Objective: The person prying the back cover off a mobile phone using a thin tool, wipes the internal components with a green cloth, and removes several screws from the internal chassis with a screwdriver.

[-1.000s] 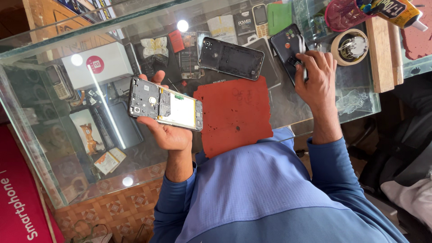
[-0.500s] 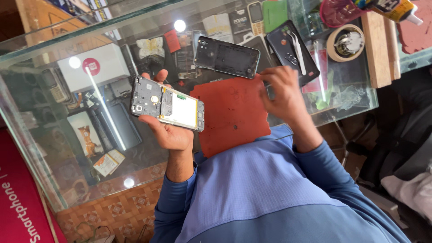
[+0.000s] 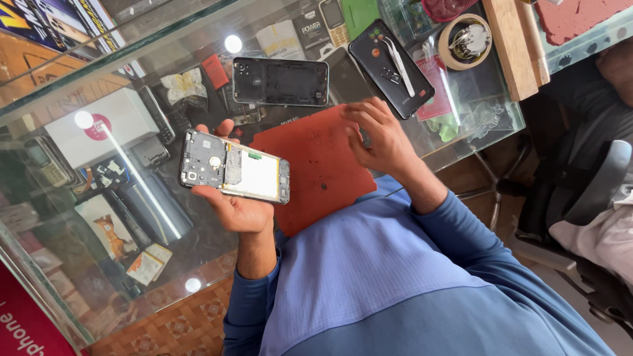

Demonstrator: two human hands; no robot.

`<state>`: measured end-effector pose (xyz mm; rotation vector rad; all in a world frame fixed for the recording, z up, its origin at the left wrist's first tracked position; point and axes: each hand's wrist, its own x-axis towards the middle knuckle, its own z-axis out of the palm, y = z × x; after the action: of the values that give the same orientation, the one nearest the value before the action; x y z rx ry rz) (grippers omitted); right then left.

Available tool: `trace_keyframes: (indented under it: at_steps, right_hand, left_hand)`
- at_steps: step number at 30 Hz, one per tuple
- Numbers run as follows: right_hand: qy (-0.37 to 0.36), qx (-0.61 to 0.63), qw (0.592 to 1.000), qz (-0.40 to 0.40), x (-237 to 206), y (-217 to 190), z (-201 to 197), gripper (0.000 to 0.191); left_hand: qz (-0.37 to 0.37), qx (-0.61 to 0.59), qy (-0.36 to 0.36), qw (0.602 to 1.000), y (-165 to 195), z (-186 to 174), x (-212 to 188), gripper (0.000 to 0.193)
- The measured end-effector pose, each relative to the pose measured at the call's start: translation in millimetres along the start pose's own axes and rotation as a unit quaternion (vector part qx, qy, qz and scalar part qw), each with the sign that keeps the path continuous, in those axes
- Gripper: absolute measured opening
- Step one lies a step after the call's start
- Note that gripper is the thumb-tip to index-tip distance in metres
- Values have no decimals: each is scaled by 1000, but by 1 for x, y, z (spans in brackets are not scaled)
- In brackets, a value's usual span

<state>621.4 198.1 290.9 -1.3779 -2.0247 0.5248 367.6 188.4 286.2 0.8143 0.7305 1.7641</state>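
My left hand [image 3: 239,209] is shut on an opened smartphone [image 3: 234,173] with its back cover off, so the circuit board and a pale battery area show. It holds the phone level above the glass counter [image 3: 475,118], left of a red work mat [image 3: 316,165]. My right hand [image 3: 381,135] hovers over the mat's right edge with fingers loosely spread and nothing visible in them. A black back cover [image 3: 280,81] lies just beyond the mat. A black phone [image 3: 390,66] with a pale strip on it lies beyond my right hand.
A tape roll [image 3: 465,41] and a wooden block [image 3: 508,46] sit at the far right of the counter. Boxes, old handsets and a white box [image 3: 99,125] show under the glass. An office chair [image 3: 580,198] stands to my right.
My right hand has drawn back from the black phone at the far right to the red mat's edge. My left hand keeps the opened phone in nearly the same place.
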Motion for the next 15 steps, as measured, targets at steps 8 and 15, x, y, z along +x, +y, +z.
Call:
trace_keyframes:
  at_steps: [8,15]
  right_hand:
    - [-308,199,916,162,-56,30,-82,15]
    - [-379,-190,797,429,-162,99,-106,24]
  left_hand:
    - [-45,-59,17,997,-14,-9,-5,75]
    - [-96,-87,37,991,-27,-9,-14,84]
